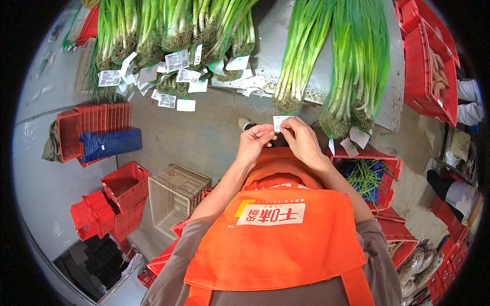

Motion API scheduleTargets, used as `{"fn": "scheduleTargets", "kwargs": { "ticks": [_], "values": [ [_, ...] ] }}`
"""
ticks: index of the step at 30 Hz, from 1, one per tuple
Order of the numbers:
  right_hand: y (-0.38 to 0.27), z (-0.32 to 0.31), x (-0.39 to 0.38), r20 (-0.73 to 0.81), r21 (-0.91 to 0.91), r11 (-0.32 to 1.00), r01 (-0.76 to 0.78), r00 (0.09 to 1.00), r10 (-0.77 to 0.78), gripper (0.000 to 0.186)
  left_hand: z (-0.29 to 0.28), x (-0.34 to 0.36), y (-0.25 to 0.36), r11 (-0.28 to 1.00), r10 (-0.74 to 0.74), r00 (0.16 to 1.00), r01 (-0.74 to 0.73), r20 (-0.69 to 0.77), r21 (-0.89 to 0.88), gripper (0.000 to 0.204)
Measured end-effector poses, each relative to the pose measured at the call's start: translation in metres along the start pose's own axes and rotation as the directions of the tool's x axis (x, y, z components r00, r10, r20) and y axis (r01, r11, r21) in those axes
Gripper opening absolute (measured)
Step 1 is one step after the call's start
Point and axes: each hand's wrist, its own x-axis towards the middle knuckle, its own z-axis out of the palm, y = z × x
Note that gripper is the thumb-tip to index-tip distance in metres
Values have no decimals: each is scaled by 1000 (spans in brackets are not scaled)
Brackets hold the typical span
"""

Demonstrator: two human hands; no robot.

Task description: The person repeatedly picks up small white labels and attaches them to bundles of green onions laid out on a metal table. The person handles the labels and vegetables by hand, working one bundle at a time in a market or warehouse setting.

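Both hands meet at a small white printed label (279,122) just below the root end of a netted bundle of green onions (304,51). My left hand (254,141) pinches near the label's lower left edge, fingers curled together. From the right, my right hand (302,138) grips the label's other side between thumb and fingers. Two more netted bundles (357,66) lie to the right with white tags (359,136) at their roots. At the table's left part, several green onion bundles (178,23) hang their roots over the edge, with many white labels (176,60) attached.
The metal table (265,46) spans the far side. Red crates (431,66) stand at right, one by my right forearm holding loose green stalks (365,178). A beige crate (178,196), red crates (125,199) and a blue bundle (111,144) are at left. Another person's leg (449,191) shows at far right.
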Motion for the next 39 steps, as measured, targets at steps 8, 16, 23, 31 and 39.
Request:
{"fn": "scheduleTargets", "kwargs": {
  "ticks": [8, 16, 23, 31, 39],
  "values": [
    [-2, 0, 1, 10, -48, 999, 16, 1000, -16, 10, 0, 1, 0, 1000, -1, 1000, 1, 0, -14, 15],
    [-3, 0, 2, 13, -53, 998, 17, 1000, -16, 10, 1, 0, 2, 1000, -8, 1000, 8, -7, -1, 13],
    [8, -2, -12, -10, 99, 986, -134, 991, 136, 10, 5, -3, 13, 995, -81, 995, 77, -58, -70, 19],
    [56, 6, -34, 75, 359, 893, -272, 962, 263, 20, 7, 7, 6, 999, -36, 997, 34, -71, -25, 24],
    [26, -8, -16, 192, 482, 745, -461, 885, 424, 20, 14, 8, 7, 999, 3, 995, 1, -98, 37, 27]
  ]
}}
